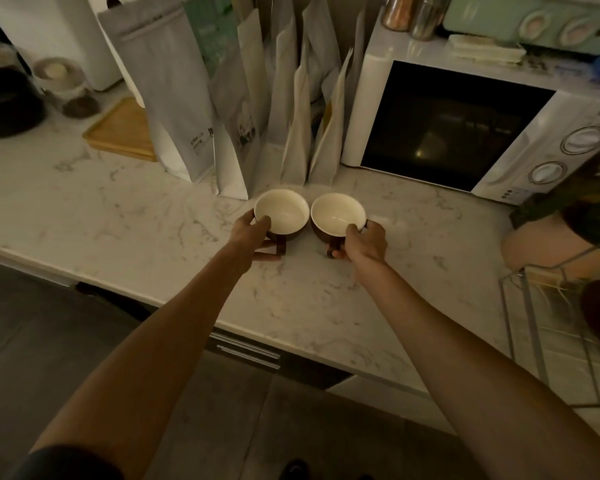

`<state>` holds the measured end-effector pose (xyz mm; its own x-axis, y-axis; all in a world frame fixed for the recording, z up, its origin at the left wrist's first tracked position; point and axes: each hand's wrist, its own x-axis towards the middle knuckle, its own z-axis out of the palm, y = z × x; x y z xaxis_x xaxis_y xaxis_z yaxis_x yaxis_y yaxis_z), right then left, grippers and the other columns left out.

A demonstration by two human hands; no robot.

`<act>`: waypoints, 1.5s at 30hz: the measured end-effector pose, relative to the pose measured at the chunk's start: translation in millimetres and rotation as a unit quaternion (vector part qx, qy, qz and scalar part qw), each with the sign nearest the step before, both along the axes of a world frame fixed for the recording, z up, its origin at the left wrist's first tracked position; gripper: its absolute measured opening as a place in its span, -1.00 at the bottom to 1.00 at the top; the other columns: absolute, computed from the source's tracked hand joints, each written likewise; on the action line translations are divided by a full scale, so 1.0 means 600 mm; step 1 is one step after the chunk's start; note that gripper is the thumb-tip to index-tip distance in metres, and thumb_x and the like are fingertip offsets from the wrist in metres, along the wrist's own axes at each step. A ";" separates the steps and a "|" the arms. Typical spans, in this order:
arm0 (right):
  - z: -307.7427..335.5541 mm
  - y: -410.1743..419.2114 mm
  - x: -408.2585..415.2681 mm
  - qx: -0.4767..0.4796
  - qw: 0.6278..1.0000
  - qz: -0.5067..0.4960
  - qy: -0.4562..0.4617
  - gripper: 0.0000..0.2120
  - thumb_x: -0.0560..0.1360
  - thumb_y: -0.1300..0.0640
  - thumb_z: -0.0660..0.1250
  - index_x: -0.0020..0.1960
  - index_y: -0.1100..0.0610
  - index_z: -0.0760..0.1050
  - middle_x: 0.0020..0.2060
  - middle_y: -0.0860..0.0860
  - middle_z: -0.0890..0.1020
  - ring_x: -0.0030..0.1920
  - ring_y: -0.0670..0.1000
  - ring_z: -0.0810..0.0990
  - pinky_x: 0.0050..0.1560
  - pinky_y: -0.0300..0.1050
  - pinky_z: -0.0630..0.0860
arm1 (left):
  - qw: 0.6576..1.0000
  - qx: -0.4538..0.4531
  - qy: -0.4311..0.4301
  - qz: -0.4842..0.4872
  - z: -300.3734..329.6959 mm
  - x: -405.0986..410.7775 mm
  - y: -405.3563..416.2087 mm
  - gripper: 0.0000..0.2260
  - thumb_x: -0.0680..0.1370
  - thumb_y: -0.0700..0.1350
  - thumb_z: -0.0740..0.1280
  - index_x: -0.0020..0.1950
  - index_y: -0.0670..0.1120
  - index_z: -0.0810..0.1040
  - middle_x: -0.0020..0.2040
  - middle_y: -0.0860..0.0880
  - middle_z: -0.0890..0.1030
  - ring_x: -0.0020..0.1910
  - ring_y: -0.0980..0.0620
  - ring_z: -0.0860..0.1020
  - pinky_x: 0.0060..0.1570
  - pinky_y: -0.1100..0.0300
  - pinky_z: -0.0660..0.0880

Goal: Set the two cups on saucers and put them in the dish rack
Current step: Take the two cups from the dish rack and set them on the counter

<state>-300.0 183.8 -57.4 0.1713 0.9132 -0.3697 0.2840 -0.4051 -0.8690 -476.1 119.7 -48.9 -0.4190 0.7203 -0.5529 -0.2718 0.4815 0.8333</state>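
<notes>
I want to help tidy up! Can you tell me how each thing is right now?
Left cup: upright, empty, held by left hand.
Right cup: upright, empty, held by right hand.
Microwave: door shut, dark inside.
Dish rack: at the counter's right end, no cups in it.
Saucers: none clearly seen.

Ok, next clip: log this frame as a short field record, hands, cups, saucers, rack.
left hand: grips left cup at rim and handle
right hand: grips right cup at rim and handle
cups: upright, empty, side by side on the marble counter
saucers: none clearly visible
dish rack: wire frame at far right, partly out of frame
task stage: cups not yet on saucers
</notes>
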 end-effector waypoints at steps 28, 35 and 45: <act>-0.023 0.016 -0.011 -0.025 0.998 0.011 -0.051 -0.61 0.54 0.08 0.21 0.35 0.12 0.38 0.20 0.14 0.58 -0.02 0.26 0.68 -0.08 0.17 0.67 | 0.998 -0.012 0.059 -0.018 -0.011 -0.012 0.019 -0.59 0.60 -0.15 0.17 0.45 -0.01 0.34 0.22 -0.18 0.53 0.14 -0.21 0.59 -0.18 -0.10 0.63; 0.024 -0.006 0.013 -0.016 0.984 0.098 -0.151 -0.56 0.58 -0.09 0.14 0.32 0.18 0.36 0.13 0.14 0.61 -0.12 0.20 0.69 -0.12 0.14 0.68 | 0.944 -0.036 0.316 -0.088 0.006 -0.003 0.005 -0.52 0.59 0.07 0.16 0.47 -0.07 0.26 0.29 -0.21 0.51 0.17 -0.23 0.54 0.05 -0.17 0.58; 0.102 -0.061 0.087 0.159 0.840 0.287 -0.431 -0.65 0.58 -0.05 0.16 0.22 0.12 0.50 0.05 0.11 0.64 0.01 0.14 0.59 -0.15 -0.05 0.42 | 0.737 -0.046 0.604 -0.299 0.076 0.073 -0.056 -0.53 0.58 0.11 0.17 0.46 -0.02 0.33 0.36 -0.20 0.48 0.28 -0.25 0.49 0.24 -0.11 0.46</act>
<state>-247.9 147.0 3.6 -0.2529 0.9659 -0.0552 0.9330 0.2284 -0.2782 -432.3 86.0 -3.4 -0.2675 0.9590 -0.0940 0.9263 0.2828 0.2488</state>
